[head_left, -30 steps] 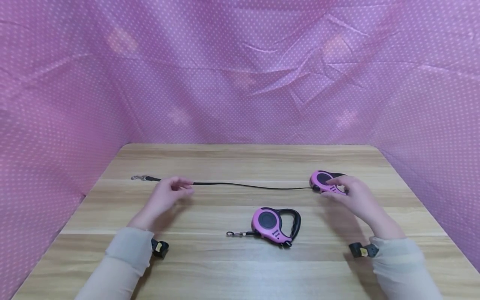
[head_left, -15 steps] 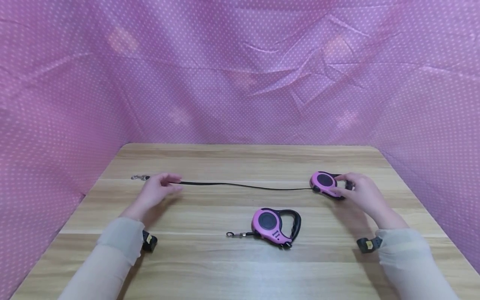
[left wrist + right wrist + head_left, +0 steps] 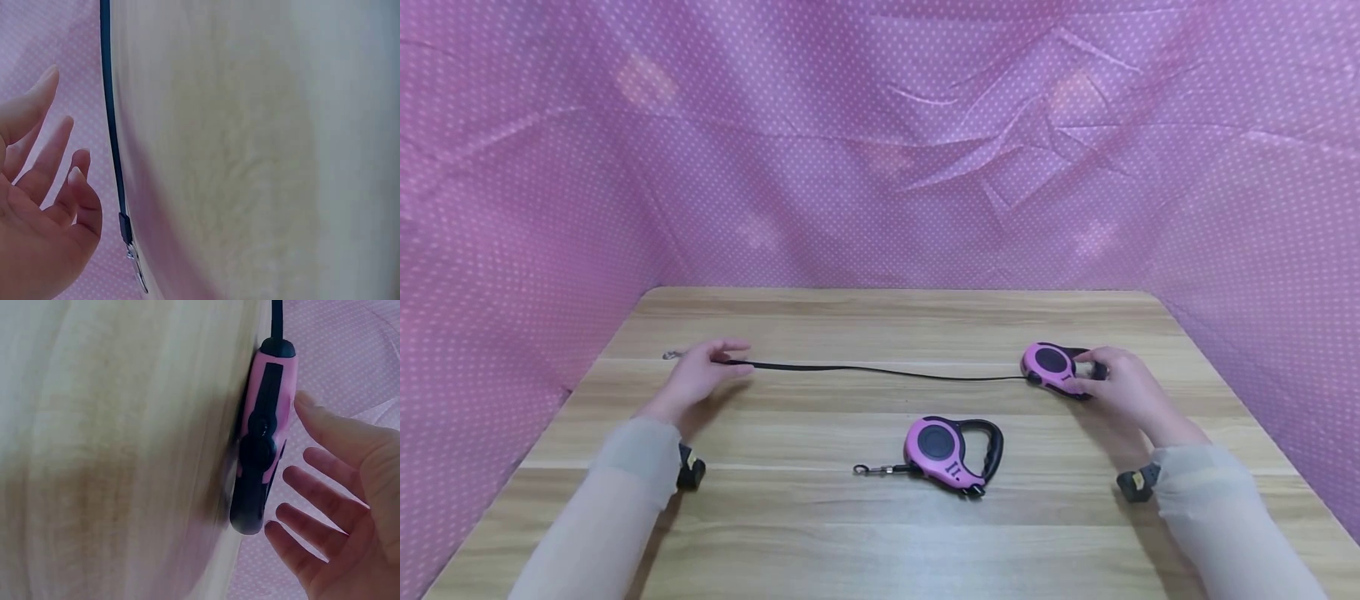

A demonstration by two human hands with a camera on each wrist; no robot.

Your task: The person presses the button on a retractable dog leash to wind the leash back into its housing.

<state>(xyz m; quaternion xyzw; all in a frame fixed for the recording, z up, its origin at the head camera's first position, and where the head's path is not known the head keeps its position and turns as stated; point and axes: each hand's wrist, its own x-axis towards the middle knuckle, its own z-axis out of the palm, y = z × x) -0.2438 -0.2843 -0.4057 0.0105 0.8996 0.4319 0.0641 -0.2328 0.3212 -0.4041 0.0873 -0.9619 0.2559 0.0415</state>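
A pink-and-black retractable dog leash [image 3: 1049, 362] lies at the back right of the table, its black strap [image 3: 865, 369] drawn out far to the left. At the strap's end is a metal clip [image 3: 137, 269]. My left hand [image 3: 698, 375] hovers over the strap close to this clip, fingers relaxed and spread, holding nothing. Beside the extended leash, my right hand [image 3: 1123, 383] covers part of its handle in the head view; the right wrist view shows loosely spread fingers with the thumb tip right at the pink casing [image 3: 287, 381].
A second pink-and-black retractable leash [image 3: 936, 446] lies nearer the front with its strap wound in; its metal clip [image 3: 872, 470] points left. Pink dotted cloth [image 3: 880, 167] hangs around the back and sides of the wooden table [image 3: 820, 550].
My left hand has moved left along the strap toward the clip. My right hand has shifted slightly right, off the casing toward the handle. Both leashes stay nearly where they were.
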